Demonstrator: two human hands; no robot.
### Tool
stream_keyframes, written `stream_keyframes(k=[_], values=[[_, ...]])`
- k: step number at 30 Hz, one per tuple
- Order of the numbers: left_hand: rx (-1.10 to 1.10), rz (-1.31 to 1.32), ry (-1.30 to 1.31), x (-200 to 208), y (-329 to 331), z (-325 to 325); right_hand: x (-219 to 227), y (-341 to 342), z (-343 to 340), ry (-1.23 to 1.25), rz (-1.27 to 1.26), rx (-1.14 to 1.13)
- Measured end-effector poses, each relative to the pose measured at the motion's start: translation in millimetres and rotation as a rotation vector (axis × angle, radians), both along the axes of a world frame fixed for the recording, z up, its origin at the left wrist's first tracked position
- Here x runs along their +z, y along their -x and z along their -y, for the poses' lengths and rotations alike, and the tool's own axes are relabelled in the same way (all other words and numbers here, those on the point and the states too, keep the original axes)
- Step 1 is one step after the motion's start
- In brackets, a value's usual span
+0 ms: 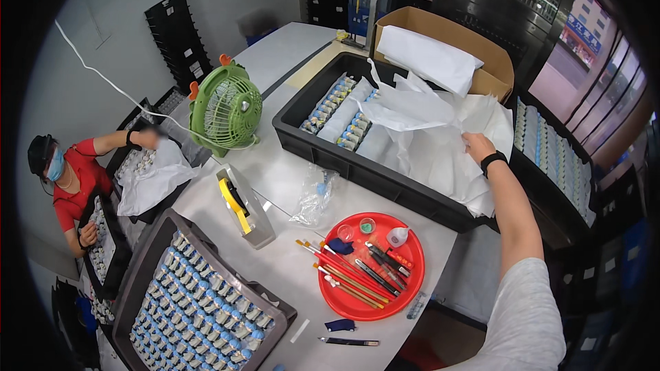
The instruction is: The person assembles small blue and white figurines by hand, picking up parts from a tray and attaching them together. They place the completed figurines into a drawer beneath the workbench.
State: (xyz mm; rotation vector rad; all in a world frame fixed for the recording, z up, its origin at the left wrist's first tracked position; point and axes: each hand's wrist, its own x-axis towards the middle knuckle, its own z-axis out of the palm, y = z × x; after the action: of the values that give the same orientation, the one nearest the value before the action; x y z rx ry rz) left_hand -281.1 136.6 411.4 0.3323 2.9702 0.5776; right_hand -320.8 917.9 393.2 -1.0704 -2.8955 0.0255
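Observation:
My right hand [478, 146] reaches over the right part of a large black crate [385, 177], its fingers closed on the edge of a white paper sheet [416, 113]. The thin sheet is crumpled and partly lifted, and covers much of the crate. At the crate's left end, rows of small blue-and-white figurines [328, 105] lie between strips of white wrapping [344, 111]. What lies beneath the rest of the paper is hidden. My left hand is not in view.
A red tray [417, 302] holds brushes and pens. Nearby are a plastic bag [315, 196], a tape dispenser [254, 220], a green fan [225, 106] and a crate of figurines [199, 302]. A cardboard box [495, 62] stands behind. A co-worker [82, 172] is at left.

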Motion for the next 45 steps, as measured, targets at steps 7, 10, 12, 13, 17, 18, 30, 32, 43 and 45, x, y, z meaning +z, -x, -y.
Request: stream_keyframes(k=[7, 10, 12, 13, 17, 18, 30, 32, 43, 45], values=[[0.006, -0.024, 0.009, 8.4, 2.5, -2.0, 80.9, 34.8, 8.7, -0.071, -0.19, -0.062], [-0.003, -0.104, 0.044, 11.3, 0.5, -12.6, 97.2, 89.9, 34.5, -0.254, -0.761, 0.138], [-0.021, -0.134, 0.087, 10.8, 3.0, -14.2, 73.0, 125.0, 32.8, -0.199, -0.81, 0.233], [-0.01, -0.13, 0.072, 10.8, 2.3, -14.9, 58.6, 133.6, 32.1, -0.217, -0.629, 0.186], [0.044, -0.151, 0.068, 15.2, -2.8, -7.5, -3.9, 126.8, 14.7, -0.065, 0.209, 0.045], [0.045, -0.164, 0.069, 15.7, -3.0, -5.0, -43.9, 110.9, -21.0, 0.04, 0.302, 0.071], [-0.01, -0.265, 0.067, 2.3, -12.0, 26.7, 39.1, 80.8, 40.0, -0.042, -0.008, 0.218], [-0.072, -0.341, 0.038, 1.8, -6.7, 30.0, 79.9, 73.3, 84.9, -0.024, -0.254, 0.288], [0.017, -0.503, -0.232, -17.2, -64.5, 94.3, 21.7, -93.5, 403.0, 0.723, -0.259, 0.547], [0.041, -0.549, -0.215, -23.4, -80.7, 101.0, -13.6, -123.0, 439.4, 0.907, -0.14, 0.609]])
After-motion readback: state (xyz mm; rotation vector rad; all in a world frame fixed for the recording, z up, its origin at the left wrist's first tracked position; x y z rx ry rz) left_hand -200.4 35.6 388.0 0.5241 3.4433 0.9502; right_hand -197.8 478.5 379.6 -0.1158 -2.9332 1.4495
